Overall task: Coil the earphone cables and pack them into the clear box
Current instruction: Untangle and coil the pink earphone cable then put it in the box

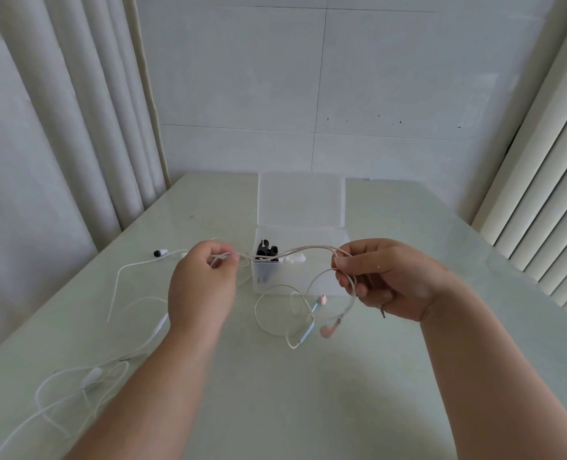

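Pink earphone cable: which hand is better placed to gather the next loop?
Right, probably. The right hand holds gathered loops of the thin pink earphone cable, a pink earbud dangling below; the left hand only pinches the stretched strand before the clear plastic box.

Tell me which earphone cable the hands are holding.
The pale pink earphone cable, stretched between left hand and right hand; the white cables lie on the pale table.

box (pixel 277 280): frosted clear plastic | table (pixel 342 393): smooth glossy | curtain (pixel 60 127): matt cloth
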`<state>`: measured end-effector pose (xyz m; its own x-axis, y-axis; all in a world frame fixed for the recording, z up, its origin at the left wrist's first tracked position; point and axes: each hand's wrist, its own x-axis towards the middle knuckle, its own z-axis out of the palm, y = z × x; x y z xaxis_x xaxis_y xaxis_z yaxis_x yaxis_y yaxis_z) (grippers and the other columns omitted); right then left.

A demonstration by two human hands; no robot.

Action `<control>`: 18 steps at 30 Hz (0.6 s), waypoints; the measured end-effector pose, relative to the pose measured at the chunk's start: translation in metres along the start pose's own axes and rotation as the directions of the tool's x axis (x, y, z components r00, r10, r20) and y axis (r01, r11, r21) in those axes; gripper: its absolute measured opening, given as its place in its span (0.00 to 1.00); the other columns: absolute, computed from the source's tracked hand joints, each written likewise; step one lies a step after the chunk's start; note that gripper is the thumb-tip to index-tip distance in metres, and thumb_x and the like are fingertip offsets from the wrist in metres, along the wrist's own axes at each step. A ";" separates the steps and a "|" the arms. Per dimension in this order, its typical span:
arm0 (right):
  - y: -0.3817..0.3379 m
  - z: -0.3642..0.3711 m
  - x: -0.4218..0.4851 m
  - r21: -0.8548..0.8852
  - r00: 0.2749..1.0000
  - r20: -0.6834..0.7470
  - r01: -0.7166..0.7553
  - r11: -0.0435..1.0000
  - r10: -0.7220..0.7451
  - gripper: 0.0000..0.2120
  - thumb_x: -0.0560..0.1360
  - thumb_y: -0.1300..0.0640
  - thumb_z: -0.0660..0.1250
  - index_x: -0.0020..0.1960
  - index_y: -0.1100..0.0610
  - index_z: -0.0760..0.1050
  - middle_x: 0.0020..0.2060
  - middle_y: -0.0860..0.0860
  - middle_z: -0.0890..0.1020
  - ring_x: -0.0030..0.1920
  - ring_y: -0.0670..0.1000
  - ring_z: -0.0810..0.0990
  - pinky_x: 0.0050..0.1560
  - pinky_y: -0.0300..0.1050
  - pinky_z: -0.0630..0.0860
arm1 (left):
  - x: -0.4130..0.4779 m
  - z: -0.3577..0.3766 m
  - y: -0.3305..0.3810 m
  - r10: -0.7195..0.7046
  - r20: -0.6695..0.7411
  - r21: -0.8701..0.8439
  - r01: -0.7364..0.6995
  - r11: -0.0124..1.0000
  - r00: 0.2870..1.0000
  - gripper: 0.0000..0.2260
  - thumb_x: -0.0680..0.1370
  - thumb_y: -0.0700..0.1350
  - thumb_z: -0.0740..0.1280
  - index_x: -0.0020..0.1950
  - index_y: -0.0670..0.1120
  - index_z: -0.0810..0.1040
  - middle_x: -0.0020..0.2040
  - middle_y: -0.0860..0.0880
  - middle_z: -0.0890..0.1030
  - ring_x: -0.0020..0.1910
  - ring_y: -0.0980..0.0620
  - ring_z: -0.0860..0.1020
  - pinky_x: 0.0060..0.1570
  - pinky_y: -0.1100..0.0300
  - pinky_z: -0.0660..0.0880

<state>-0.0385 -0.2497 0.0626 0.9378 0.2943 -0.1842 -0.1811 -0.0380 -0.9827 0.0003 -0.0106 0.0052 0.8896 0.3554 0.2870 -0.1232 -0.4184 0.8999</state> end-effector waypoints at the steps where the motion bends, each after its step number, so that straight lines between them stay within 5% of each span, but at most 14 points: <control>1: 0.000 0.000 0.000 0.003 1.000 0.013 -0.001 1.000 0.001 0.03 0.66 0.61 0.72 0.36 0.58 0.78 0.30 0.54 0.78 0.25 0.46 0.70 0.18 0.34 0.59 | 0.000 0.000 0.000 -0.014 0.038 0.036 0.012 0.999 0.999 0.05 0.75 0.49 0.68 0.40 0.57 0.77 0.40 0.59 0.80 0.39 0.58 0.78 0.37 0.58 0.71; 4: 0.001 0.000 0.001 0.018 1.000 0.029 -0.013 1.000 0.013 0.06 0.67 0.63 0.72 0.33 0.57 0.77 0.29 0.54 0.76 0.25 0.46 0.68 0.18 0.34 0.59 | -0.003 0.000 0.000 -0.010 0.176 0.213 -0.028 0.977 0.984 0.06 0.75 0.50 0.67 0.38 0.57 0.76 0.38 0.59 0.79 0.40 0.55 0.78 0.39 0.58 0.72; 6: 0.002 0.001 0.002 0.022 0.999 0.025 -0.022 1.000 0.022 0.06 0.66 0.63 0.73 0.33 0.58 0.77 0.28 0.54 0.76 0.26 0.46 0.68 0.17 0.34 0.59 | -0.006 0.001 0.002 0.000 0.230 0.303 -0.071 0.950 0.973 0.03 0.74 0.52 0.68 0.41 0.58 0.76 0.43 0.60 0.80 0.47 0.52 0.80 0.49 0.54 0.75; 10: 0.003 0.004 0.004 0.027 0.999 0.017 -0.031 0.999 0.030 0.06 0.67 0.61 0.70 0.33 0.59 0.75 0.29 0.54 0.76 0.26 0.46 0.67 0.18 0.33 0.59 | -0.012 0.000 0.008 0.103 0.194 0.391 -0.173 0.904 0.976 0.09 0.71 0.49 0.71 0.50 0.58 0.78 0.53 0.54 0.78 0.56 0.47 0.76 0.56 0.49 0.72; 14: 0.004 0.006 0.006 0.047 0.999 0.008 -0.040 0.998 0.039 0.05 0.64 0.60 0.71 0.33 0.59 0.76 0.28 0.54 0.77 0.25 0.46 0.68 0.17 0.33 0.59 | -0.016 -0.001 0.016 0.308 0.170 0.156 -0.334 0.929 0.936 0.12 0.67 0.37 0.69 0.39 0.56 0.77 0.42 0.56 0.76 0.46 0.52 0.75 0.48 0.58 0.71; 18: 0.005 0.008 0.007 0.050 0.999 -0.001 -0.048 0.998 0.048 0.05 0.65 0.62 0.71 0.33 0.60 0.75 0.27 0.54 0.77 0.25 0.46 0.68 0.17 0.33 0.59 | -0.029 0.002 0.024 0.498 0.262 -0.086 -0.494 0.865 0.826 0.06 0.68 0.41 0.69 0.40 0.52 0.81 0.37 0.58 0.78 0.38 0.58 0.74 0.38 0.72 0.65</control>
<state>-0.0350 -0.2396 0.0563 0.9285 0.2907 -0.2310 -0.2401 -0.0043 -0.9707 -0.0281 -0.0323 0.0174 0.7890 -0.1342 0.5996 -0.5844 -0.4654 0.6648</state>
